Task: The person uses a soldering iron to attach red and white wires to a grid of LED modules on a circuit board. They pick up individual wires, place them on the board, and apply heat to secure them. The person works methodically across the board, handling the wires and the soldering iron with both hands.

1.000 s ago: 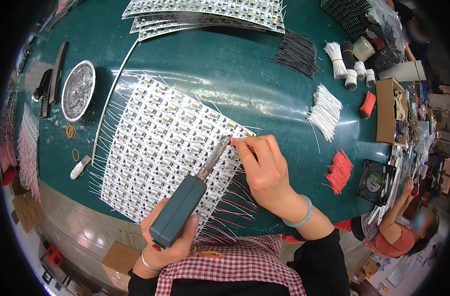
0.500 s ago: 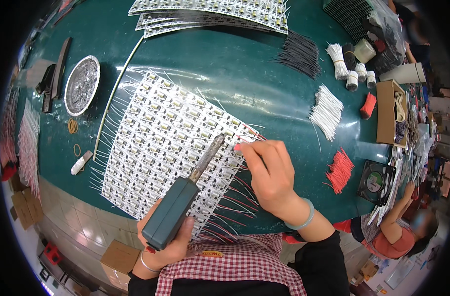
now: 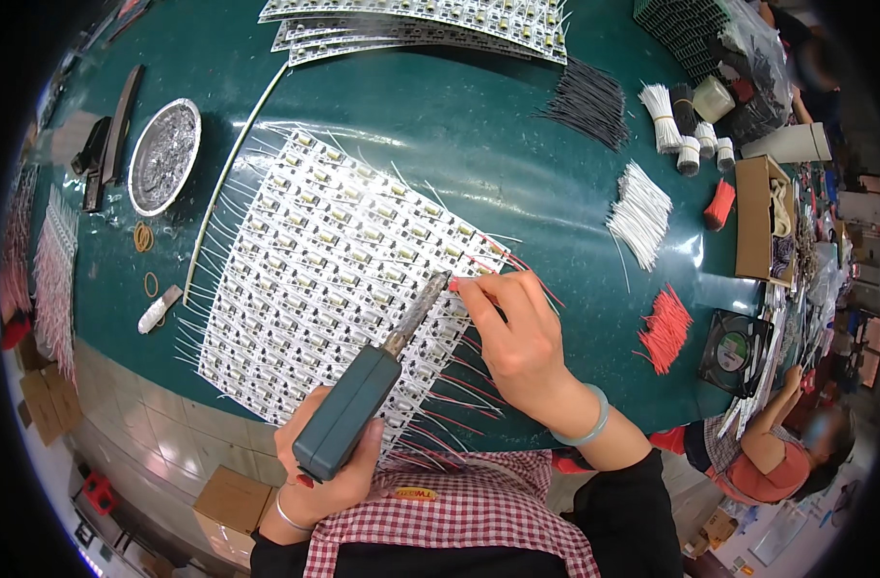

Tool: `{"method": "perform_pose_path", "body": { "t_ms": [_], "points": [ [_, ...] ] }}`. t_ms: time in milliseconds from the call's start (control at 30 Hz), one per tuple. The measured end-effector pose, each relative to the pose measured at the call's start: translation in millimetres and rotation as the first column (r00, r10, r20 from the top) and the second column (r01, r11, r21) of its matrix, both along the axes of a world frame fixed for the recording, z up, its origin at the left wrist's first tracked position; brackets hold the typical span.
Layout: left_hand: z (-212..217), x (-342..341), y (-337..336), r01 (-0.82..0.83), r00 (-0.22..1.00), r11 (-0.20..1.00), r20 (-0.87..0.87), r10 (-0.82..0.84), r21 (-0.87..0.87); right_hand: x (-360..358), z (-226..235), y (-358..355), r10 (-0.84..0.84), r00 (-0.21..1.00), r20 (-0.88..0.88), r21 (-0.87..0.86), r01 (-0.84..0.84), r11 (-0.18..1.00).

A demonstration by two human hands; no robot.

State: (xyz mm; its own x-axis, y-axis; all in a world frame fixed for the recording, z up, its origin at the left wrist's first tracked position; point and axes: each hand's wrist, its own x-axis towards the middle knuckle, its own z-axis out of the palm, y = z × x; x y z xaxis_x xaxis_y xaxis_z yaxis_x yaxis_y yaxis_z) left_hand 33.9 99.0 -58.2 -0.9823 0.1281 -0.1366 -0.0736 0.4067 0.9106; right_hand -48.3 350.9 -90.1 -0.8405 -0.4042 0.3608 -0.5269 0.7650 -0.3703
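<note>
A white panel of small circuit boards (image 3: 295,260) lies tilted on the green table, with thin wires sticking out along its sides. My left hand (image 3: 332,493) is wrapped round the dark green handle of a soldering iron (image 3: 348,409). The iron's worn metal tip rests at or just above the panel's right part. Close beside the tip, my right hand (image 3: 522,337) pinches a short red wire (image 3: 454,285) at the panel's right edge. Most of that wire is hidden by the fingers. Other red and white wires hang off the edge below this hand.
Piles of red wires (image 3: 666,328), white wires (image 3: 640,214) and black wires (image 3: 586,103) lie to the right. More panels (image 3: 421,37) are stacked at the back. A foil-like bowl (image 3: 164,157) stands left. A fan (image 3: 734,354) and cardboard box (image 3: 756,222) sit near a co-worker (image 3: 768,453).
The iron and my left hand have shifted slightly right, and the tip is slightly lower and nearer my right fingers. My right hand has moved slightly left. More red wire shows beyond the panel's edge.
</note>
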Motion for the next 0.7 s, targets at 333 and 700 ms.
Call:
{"method": "perform_pose_path", "body": {
  "t_ms": [333, 700],
  "points": [
    [-0.2, -2.3, 2.0, 0.037, 0.999, 0.998, -0.006, -0.038, -0.041, 0.4, 0.9, 0.0, 0.01, 1.0, 0.023, 0.017, -0.011, 1.0],
    [-6.7, 9.8, -4.8, -0.015, 1.0, 0.999, 0.009, 0.015, -0.037, -0.2, 2.3, -0.7, 0.019, 0.999, 0.028, 0.04, -0.02, 0.999]
  ]
}}
